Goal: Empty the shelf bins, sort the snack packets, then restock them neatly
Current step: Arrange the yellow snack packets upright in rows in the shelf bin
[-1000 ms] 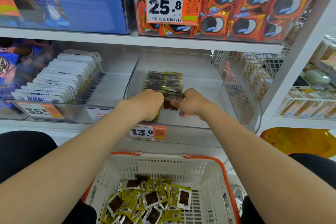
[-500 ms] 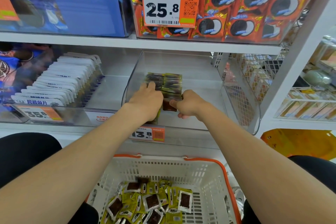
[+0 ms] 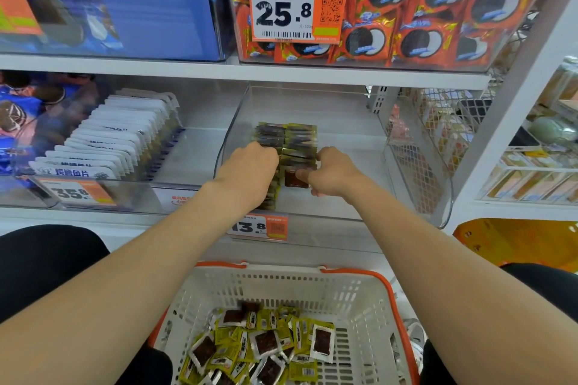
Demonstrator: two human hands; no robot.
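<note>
A clear plastic shelf bin (image 3: 350, 122) on the middle shelf holds two short rows of small yellow-green snack packets (image 3: 298, 137) standing on edge. My left hand (image 3: 250, 170) grips the left row from above with curled fingers. My right hand (image 3: 331, 172) pinches the front packets of the right row, thumb on a dark brown packet face. Below, a white basket with an orange rim (image 3: 353, 294) contains a loose heap of several of the same packets (image 3: 266, 344).
White fish-snack packs (image 3: 119, 137) fill the bin to the left. Orange cookie packs (image 3: 422, 9) and a blue box (image 3: 150, 3) sit on the shelf above. A wire mesh side panel (image 3: 431, 134) and white upright (image 3: 516, 97) bound the right. Price tags hang on the bin fronts.
Both hands have slid a little further into the bin along the packet rows. The view has tilted down slightly.
</note>
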